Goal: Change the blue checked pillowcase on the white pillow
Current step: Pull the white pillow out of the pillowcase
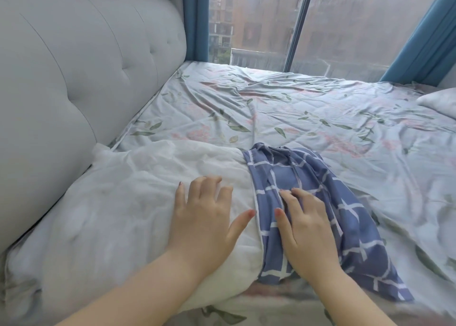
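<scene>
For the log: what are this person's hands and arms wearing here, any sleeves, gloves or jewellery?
The left hand and right hand are ungloved, and the nails carry pinkish-red polish. No sleeve, watch or bracelet shows on either arm up to the frame's edge. Blur makes it impossible to tell whether a ring is worn.

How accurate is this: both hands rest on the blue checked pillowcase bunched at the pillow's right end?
One error: the head view shows only the right hand on the bunched blue checked pillowcase; the left hand rests on the bare white pillow.
</scene>
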